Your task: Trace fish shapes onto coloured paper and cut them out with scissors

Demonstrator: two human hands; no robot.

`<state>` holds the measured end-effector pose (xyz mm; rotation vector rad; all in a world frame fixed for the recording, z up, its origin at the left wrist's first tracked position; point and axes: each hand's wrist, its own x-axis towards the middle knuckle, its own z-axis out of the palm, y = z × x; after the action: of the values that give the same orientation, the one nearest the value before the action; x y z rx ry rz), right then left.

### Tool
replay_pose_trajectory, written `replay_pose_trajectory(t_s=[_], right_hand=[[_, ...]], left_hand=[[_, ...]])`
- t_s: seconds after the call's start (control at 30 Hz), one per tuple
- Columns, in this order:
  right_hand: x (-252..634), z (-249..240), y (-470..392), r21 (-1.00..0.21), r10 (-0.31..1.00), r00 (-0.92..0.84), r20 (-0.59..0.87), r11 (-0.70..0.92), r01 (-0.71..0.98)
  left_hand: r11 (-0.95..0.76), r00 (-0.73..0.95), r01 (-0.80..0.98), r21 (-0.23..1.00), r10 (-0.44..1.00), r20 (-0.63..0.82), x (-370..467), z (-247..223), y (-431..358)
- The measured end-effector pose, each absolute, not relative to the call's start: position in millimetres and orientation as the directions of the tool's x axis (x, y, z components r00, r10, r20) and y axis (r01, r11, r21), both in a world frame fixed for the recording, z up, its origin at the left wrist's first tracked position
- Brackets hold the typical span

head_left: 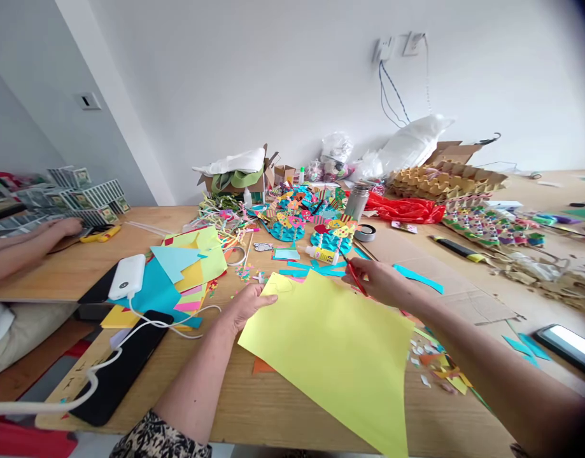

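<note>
My left hand (248, 306) pinches the upper left edge of a large yellow paper sheet (330, 350), thumb on top. Faint pencil lines show near that corner, and a notch is cut in the top edge. My right hand (375, 280) grips red-handled scissors (356, 278) just above the sheet's upper right side, the dark blades pointing up and away. Beyond the blades lies a glue bottle (324, 255) on its side, with blue paper strips (316, 269) in front of it. Colourful paper decorations on blue bases (333, 238) stand behind.
Paper sheets (211, 251), a white power bank (128, 277) and a black phone (125, 369) with a white cable lie left. To the right are a box cutter (459, 249), paper scraps (447, 372), a lit phone (571, 346) and egg trays (445, 181). Another person's hands (65, 228) are far left.
</note>
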<state>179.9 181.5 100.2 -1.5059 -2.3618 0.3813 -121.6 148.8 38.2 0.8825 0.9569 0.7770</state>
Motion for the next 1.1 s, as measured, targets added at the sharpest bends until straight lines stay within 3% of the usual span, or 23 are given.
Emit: replay_pose_trajectory(t_s=[0.07, 0.17, 0.37, 0.6, 1.1], right_hand=[[172.4, 110.4, 165.8, -0.280, 0.896, -0.376, 0.237, 0.433, 0.857], [154.5, 124.9, 138.2, -0.153, 0.805, -0.495, 0.328, 0.562, 0.813], [122.6, 106.3, 118.3, -0.086, 0.806, -0.589, 0.066, 0.593, 0.801], [115.5, 78.5, 128.2, 0.048, 0.809, -0.587, 0.026, 0.586, 0.809], [108.6, 83.9, 138.0, 0.057, 0.758, -0.652, -0.005, 0.651, 0.757]], left_hand=[[0.427, 0.368, -0.179, 0.886, 0.865, -0.342, -121.4, 38.5, 149.4], [0.429, 0.368, -0.192, 0.883, 0.865, -0.341, -121.0, 40.0, 148.8], [0.440, 0.424, -0.219, 0.871, 0.847, -0.321, -120.3, 43.5, 145.2], [0.433, 0.457, -0.236, 0.870, 0.840, -0.294, -120.1, 41.7, 145.5], [0.426, 0.435, -0.232, 0.874, 0.850, -0.299, -119.9, 42.0, 147.2]])
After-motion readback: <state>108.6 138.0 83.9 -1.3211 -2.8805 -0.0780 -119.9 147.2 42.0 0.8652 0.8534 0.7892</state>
